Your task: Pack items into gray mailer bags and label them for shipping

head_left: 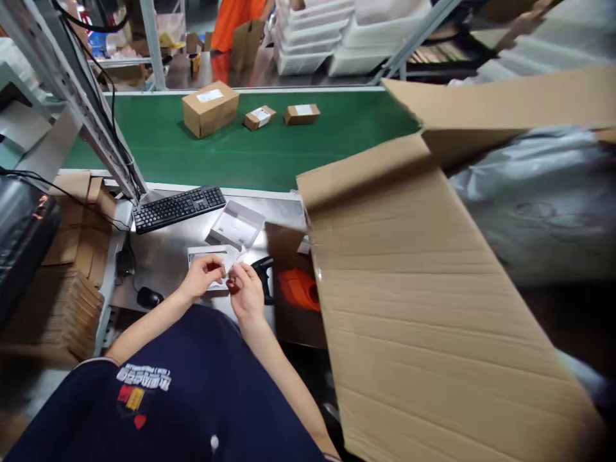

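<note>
Both of my hands meet over a small white box [195, 252] on the metal worktop. My left hand [206, 276] has its fingers pinched together above the box; whatever lies between them is too small to name. Close beside it, my right hand [246, 290] curls its fingers inward around something small, with a thin reddish-white strand near the fingertips. Just behind lies an open white box lid [237, 226], its hollow side up. A black handheld scanner [264, 276] rests right of my right hand.
A keyboard [179, 206] and a mouse [149, 297] are at the left. Behind runs a green conveyor belt [269, 157] bearing a carton [210, 109] and two smaller boxes. A large open carton [414, 289] fills the right, near an orange object [296, 289]. Flattened cardboard [62, 308] stands left.
</note>
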The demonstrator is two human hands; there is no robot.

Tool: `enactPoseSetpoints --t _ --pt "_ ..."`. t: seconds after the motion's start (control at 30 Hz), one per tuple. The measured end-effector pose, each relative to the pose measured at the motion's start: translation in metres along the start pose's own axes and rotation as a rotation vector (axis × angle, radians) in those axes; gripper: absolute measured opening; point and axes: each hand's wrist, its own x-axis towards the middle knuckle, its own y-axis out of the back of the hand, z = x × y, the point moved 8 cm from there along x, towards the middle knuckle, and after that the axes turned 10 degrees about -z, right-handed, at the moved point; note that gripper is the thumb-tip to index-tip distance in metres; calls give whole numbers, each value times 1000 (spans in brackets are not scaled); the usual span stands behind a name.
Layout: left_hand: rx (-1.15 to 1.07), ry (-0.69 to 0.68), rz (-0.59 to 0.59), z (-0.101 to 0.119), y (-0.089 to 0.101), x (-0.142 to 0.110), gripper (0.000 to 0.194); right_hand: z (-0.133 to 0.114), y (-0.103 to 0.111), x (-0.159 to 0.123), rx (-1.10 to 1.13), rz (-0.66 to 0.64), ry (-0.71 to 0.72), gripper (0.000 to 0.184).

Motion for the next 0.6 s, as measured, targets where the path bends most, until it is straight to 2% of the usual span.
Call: enactPoseSetpoints --t 0.07,0.17,0.27,0.47,0.53,0.6 --pt "-30 -15 6 12 -5 -11 31 -7 -3 -4 -5 34 33 39" --pt "-52 -6 46 22 -11 -29 45 -16 -5 -11 -26 72 90 40" --pt "-118 -28 204 26 -12 -42 36 -23 -12 -20 -62 55 153 39" --pt "-207 -139 436 41 -6 -66 42 -29 -19 -26 -78 -36 215 34" --pt "-203 -142 509 47 0 -80 43 -28 -14 -21 -83 -44 191 43" --pt "-198 -118 569 51 5 -94 45 -24 -13 -15 -75 -84 127 44"
